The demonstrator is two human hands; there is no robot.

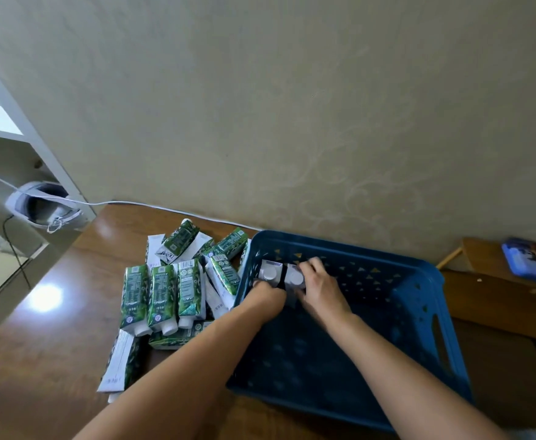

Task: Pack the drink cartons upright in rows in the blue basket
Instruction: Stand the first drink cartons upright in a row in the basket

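Left hand [268, 295] and right hand [319, 289], each closed on an upright carton [293, 276], seat the pair cap-up in the blue basket [419, 300]'s far-left corner to start a row, while remaining cartons [162, 290] lie heaped on the bench [54, 344] alongside.

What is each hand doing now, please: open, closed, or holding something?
Left hand: closed on the upright white-capped drink carton inside the blue plastic basket.
Right hand: closed on the neighbouring white-capped carton.
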